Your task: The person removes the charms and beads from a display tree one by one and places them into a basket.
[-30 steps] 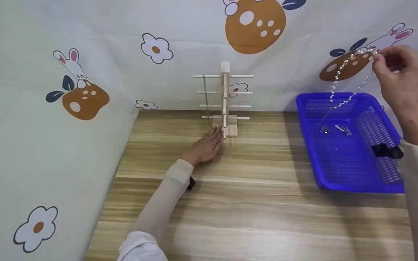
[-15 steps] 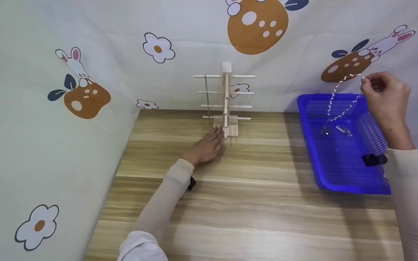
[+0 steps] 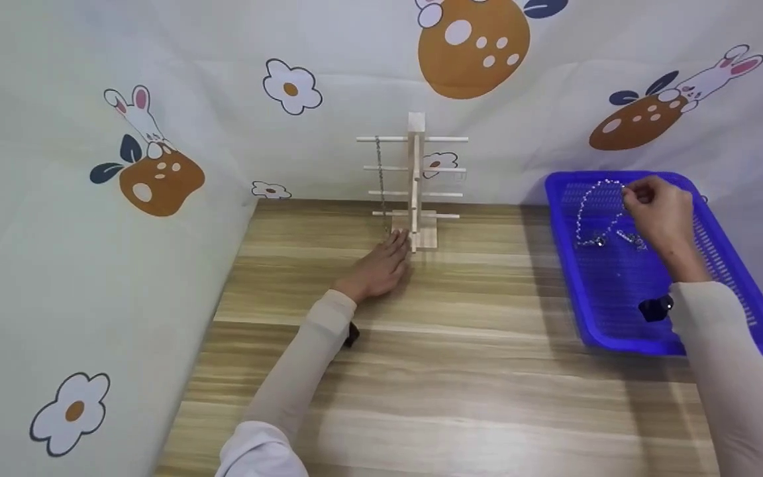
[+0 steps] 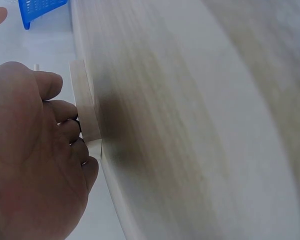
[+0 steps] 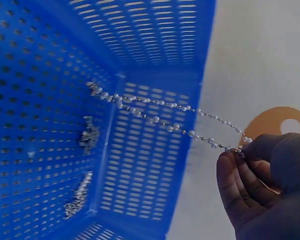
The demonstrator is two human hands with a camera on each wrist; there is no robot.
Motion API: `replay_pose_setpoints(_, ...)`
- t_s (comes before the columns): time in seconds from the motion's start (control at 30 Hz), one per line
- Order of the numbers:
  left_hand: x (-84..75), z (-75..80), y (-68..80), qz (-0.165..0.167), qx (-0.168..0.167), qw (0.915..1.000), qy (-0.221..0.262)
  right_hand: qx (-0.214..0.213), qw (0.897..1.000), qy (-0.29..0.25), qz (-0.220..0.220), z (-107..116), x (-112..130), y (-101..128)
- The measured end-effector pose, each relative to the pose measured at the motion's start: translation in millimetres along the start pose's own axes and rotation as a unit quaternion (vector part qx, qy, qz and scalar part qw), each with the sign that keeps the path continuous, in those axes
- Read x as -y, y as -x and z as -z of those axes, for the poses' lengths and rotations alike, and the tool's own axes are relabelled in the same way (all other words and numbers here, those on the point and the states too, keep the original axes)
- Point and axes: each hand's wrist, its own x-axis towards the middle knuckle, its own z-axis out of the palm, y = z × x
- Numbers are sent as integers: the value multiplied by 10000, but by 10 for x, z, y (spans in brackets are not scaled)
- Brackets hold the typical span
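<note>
The right hand (image 3: 661, 215) pinches a bead necklace (image 3: 592, 211) between thumb and fingertips — small pale pearls strung on a thin chain, its loop drooping into the blue basket (image 3: 739, 291) at about two o'clock on the table (image 3: 461, 371). The left hand (image 3: 376, 268) lies flat, fingers relaxed, touching the base of the wooden stand (image 3: 414, 182) at twelve o'clock.

- Wood-grain worktop (image 3: 461, 371), pale and brown planks, edged at back and left by printed cloth.
- Wooden rack (image 3: 414, 182) stands upright at back centre, base on the worktop.
- Blue perforated basket (image 3: 719, 245) sits at the right edge.
- Left hand (image 3: 376, 268) rests flat on the worktop, fingers (image 3: 398, 242) touching the rack base.
</note>
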Motion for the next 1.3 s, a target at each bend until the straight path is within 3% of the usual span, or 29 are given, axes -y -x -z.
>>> replay_pose_setpoints(0.37, -11, 13, 5, -92, -84, 9999, -59, 196, 9982, 414, -390, -10, -284, -16)
replay_pose_setpoints(0.8, -8, 36, 30, -38, 151, 9999, -60, 437, 9952, 643, -599, 69, -643, -8)
replay_pose_setpoints(1.3, 9, 28, 22, -42, 176, 9996, -206, 1124, 9861, 668, -1027, 132, -757, 32)
